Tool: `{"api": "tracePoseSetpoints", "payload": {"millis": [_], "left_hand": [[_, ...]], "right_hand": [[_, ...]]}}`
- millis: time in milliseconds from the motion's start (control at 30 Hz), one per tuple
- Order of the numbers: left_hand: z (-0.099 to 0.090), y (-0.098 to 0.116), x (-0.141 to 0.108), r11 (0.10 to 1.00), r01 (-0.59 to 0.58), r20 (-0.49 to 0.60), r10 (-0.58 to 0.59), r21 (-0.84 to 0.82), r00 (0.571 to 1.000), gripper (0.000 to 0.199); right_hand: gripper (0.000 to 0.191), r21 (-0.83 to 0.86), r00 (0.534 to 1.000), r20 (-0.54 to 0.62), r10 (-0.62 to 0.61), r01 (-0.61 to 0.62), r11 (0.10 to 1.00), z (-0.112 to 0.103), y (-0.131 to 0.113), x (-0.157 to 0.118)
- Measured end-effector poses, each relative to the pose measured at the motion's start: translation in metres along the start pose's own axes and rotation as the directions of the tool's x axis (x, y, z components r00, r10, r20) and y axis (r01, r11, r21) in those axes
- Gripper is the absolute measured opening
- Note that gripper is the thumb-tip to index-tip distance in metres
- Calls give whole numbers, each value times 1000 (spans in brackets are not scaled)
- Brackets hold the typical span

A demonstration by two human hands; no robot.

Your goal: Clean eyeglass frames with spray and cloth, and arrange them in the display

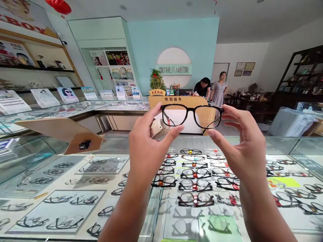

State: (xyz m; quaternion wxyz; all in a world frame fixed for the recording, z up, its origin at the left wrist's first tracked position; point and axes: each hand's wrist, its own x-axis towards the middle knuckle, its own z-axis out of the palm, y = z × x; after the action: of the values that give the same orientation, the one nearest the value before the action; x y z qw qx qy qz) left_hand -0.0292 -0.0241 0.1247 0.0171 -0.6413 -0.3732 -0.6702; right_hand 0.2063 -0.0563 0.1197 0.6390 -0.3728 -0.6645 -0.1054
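Note:
A pair of black-rimmed eyeglasses (191, 109) is held up level above the glass display counter, its front toward me or away; I cannot tell which. My left hand (148, 141) pinches the left end of the frame, thumb below and fingers above. At the right end, the fingers of my right hand (246, 141) grip the frame's upper corner while the thumb sits under the lens. The temples show partly through the lenses. Beneath both hands, rows of eyeglasses (195, 199) lie inside the glass counter (156, 208), some with red tags.
A wooden stand (63, 131) rests on the counter at the left. Beyond stand a cashier desk (181, 100) with a potted plant (156, 80), and two people, one bending (202, 87) and one upright (219, 89). A wrapped grey bundle (290, 122) is at the right.

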Motion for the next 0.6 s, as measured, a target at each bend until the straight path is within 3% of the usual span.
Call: {"api": "tracePoseSetpoints", "payload": {"millis": [233, 467, 600], "left_hand": [[-2, 2, -1, 997, 55, 18, -54, -51, 998, 66], [-3, 9, -5, 1000, 21, -53, -22, -16, 998, 65], [-4, 8, -5, 999, 26, -41, -27, -23, 999, 65]], "right_hand": [[51, 19, 999, -12, 32, -32, 999, -3, -1, 1], [50, 32, 999, 2, 39, -39, 999, -2, -5, 2], [49, 25, 999, 7, 48, -48, 999, -2, -6, 1]]}}
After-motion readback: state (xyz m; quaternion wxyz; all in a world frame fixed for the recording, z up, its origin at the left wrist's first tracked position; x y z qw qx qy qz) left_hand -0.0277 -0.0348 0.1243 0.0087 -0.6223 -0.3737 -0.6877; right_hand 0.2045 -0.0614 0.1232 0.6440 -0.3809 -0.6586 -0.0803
